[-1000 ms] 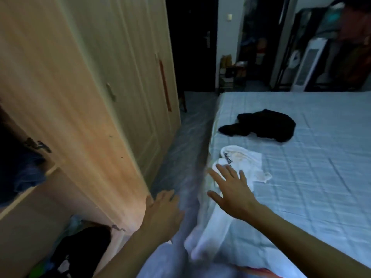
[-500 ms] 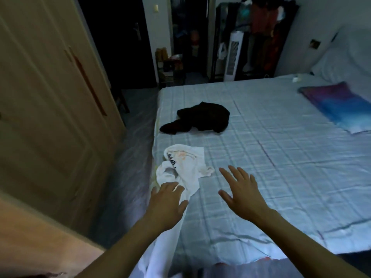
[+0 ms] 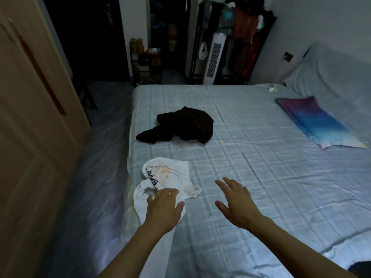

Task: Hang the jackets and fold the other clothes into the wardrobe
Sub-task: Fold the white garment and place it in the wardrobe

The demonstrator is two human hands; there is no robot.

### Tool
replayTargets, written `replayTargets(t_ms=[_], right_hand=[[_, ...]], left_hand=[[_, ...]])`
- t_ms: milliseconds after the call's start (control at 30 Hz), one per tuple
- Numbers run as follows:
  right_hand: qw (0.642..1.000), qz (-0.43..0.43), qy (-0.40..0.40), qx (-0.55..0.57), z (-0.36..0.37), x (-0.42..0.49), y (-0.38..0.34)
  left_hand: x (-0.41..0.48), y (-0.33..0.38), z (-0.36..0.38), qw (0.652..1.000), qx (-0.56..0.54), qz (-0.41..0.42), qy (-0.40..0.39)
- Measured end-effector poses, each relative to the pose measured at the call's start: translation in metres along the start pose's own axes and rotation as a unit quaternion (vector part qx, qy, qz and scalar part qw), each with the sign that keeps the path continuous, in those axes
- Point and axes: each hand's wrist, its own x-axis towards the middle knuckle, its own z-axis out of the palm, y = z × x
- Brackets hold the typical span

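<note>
White shirt (image 3: pixel 167 177) is lying crumpled on the bed (image 3: pixel 261 177), close to the mattress edge that is facing the wardrobe (image 3: pixel 30 127), with its printed patch showing on top. It is sitting in a loose heap, which is likely why both arms are reaching in together rather than one. The left grip (image 3: pixel 165 207) is hanging wide, fingers spread and straight, over the near fold of the shirt. Whether the fingertips are pressing on the cloth or hovering just above it I cannot tell, but nothing is being pinched. The right grip (image 3: pixel 236 201) is also spreading wide, palm down, over bare sheet just beside the shirt and apart from it, seemingly lining up to take the other side so the cloth can be opened out flat. This piece is looking like a light top rather than a jacket, so I am judging that it is heading for folding, with the broad flat bed serving as the folding surface. A black garment (image 3: pixel 184 127) is lying bunched farther up the same side of the bed, well apart from the white one and not yet dealt with; it is too dark to tell what kind it is. A folded colourful cloth (image 3: pixel 317 123) is resting toward the far right, out of the way. The wardrobe is standing just across a strip of floor, so the carry afterwards is looking short.
</note>
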Motion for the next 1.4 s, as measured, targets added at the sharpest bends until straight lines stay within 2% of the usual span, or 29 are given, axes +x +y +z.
replayTargets(t_ms=[367, 700, 967, 1167, 1400], right_hand=[[0.999, 0.010, -0.041, 0.033, 0.023, 0.069, 0.031], [0.993, -0.010, -0.076, 0.089, 0.045, 0.170, 0.046], [0.981, 0.008, -0.139, 0.133, 0.097, 0.256, 0.060], [0.971, 0.046, -0.155, 0.179, 0.152, 0.326, 0.068], [0.931, 0.113, -0.209, 0.276, 0.231, 0.364, 0.061]], left_hand=[[0.073, 0.006, 0.025, 0.998, 0.019, 0.024, -0.051], [0.138, -0.022, 0.030, 0.996, 0.033, -0.026, -0.075], [0.222, -0.035, 0.062, 0.987, 0.050, -0.017, -0.154], [0.306, -0.047, 0.094, 0.989, 0.035, -0.004, -0.143], [0.405, -0.069, 0.143, 0.980, 0.021, 0.008, -0.196]])
